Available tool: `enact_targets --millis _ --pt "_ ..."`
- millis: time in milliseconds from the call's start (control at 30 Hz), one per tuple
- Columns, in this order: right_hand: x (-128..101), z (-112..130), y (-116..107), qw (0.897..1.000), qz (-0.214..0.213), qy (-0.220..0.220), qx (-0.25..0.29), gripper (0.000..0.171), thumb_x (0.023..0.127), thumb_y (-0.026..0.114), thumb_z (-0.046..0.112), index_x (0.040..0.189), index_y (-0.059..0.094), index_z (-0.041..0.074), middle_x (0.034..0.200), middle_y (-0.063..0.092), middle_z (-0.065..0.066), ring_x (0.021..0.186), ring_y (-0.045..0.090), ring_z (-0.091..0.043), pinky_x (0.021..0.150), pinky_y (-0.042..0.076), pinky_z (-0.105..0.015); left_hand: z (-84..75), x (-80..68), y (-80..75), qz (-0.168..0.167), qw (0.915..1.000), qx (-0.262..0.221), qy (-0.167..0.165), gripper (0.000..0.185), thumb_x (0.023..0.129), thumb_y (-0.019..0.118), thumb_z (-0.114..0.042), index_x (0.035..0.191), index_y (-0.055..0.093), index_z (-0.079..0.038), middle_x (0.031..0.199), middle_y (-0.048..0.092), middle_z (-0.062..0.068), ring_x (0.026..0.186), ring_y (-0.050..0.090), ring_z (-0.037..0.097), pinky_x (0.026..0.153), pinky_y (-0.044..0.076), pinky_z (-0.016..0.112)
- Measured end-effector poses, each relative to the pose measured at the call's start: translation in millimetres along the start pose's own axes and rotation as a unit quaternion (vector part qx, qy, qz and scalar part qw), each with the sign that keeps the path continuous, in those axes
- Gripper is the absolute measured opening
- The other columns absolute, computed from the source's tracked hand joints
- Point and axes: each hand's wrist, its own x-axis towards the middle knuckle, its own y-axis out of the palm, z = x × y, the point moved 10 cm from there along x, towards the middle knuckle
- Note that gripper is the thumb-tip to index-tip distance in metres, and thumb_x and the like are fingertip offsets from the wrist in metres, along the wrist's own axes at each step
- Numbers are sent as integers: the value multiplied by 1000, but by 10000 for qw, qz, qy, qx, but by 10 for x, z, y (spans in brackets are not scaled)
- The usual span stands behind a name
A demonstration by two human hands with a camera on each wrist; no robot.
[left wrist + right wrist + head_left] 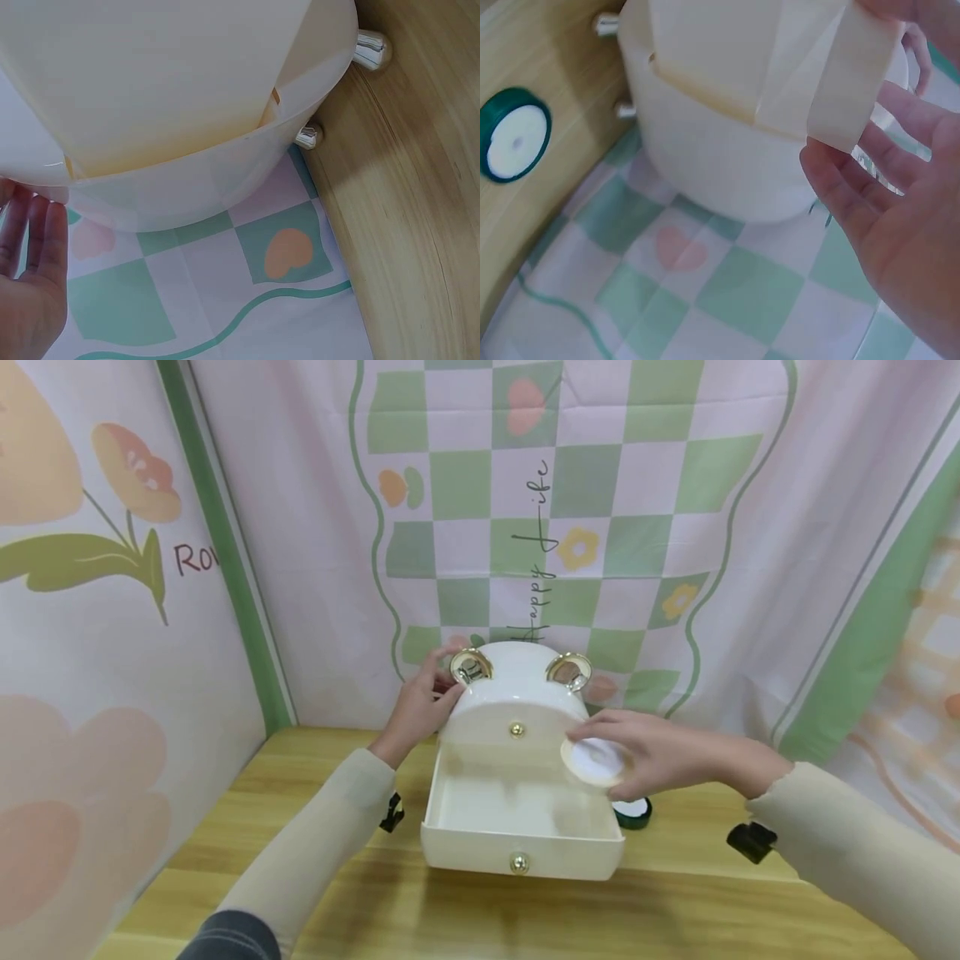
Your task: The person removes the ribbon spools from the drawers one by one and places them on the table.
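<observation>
Soft, even light fills the head view, with faint shadow on the wooden table (420,927) near the drawer (472,847); a gold knob (520,862) glints, and the white roll (596,762) in the right hand (660,752) is blurred. Both wrist views look dimmer, cooler and softer in detail, shadow dulling the wood

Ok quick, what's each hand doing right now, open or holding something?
Left hand: open, fingers touching the side of the white drawer box.
Right hand: closed, holding the cream roll between thumb and fingers.
</observation>
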Motion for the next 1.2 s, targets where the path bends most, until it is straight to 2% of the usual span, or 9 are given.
enact_targets --millis 100,233,500,600,667,800,933,1033,1200 --pt "-116 -69 -68 9999 -160 2 31 74 76 85 29 142 56 13 131 57 3 112 54 -15 86 49 -37 6 -3 -2 -35 10000 16 13 55 99 64 -13 147 39 -26 97 65 8 90 66 23 80 58 35" --pt "-270 -197 -146 9991 -390 116 89 75 73 87 25 140 57 10 131 57 1 109 55 -15 84 50 -35 0 -5 -11 -88 9999 31 76 55 99 64 -12 147 39 -23 96 65 8 89 67 24 79 58 36" --pt "-469 -443 -108 9977 -674 -83 -64 79 71 85 24 140 54 1 140 55 -15 122 53 -37 90 49 -58 -29 -8 -28 -82 9999 31 59 54 100 64 -12 147 40 -17 96 65 9 90 67 25 81 58 37" --pt "-535 -622 -4 9981 -583 178 89 78 74 84 25 141 53 2 142 53 -17 125 50 -42 92 46 -62 -28 -9 -23 -69 10000 21 19 54 100 64 -12 147 40 -17 97 65 9 91 67 25 81 58 36" --pt "-583 -743 68 9978 -514 398 141 78 74 84 26 141 53 1 139 54 -18 122 51 -41 90 47 -61 -24 -12 -17 -61 10000 28 -9 54 99 64 -13 147 40 -19 97 65 8 91 67 24 81 57 36" --pt "-676 -981 207 9961 -407 764 180 79 73 85 29 138 53 -1 123 60 -16 104 57 -30 78 51 -47 -7 -14 -2 -38 10000 33 -55 55 99 65 -14 147 39 -24 97 65 7 91 67 23 81 57 35" --pt "-767 -1220 345 9925 -393 1120 289 80 72 85 28 137 53 -4 120 59 -19 100 56 -29 74 50 -43 -6 -14 7 -16 9999 36 -93 56 99 65 -14 147 39 -26 98 66 7 91 67 23 81 57 34" --pt "-831 -1389 441 9894 -434 1351 303 80 71 86 27 137 53 -5 127 56 -27 108 56 -40 79 50 -51 -5 -13 5 -13 9999 58 -106 56 99 65 -15 147 39 -26 98 66 7 91 67 23 81 57 34" --pt "-903 -1646 628 9847 -513 1638 299 80 70 86 27 137 55 -4 132 54 -31 113 54 -47 85 48 -63 -14 -12 -12 -52 9999 82 -80 55 99 65 -14 147 39 -25 98 66 8 91 67 24 81 57 35"
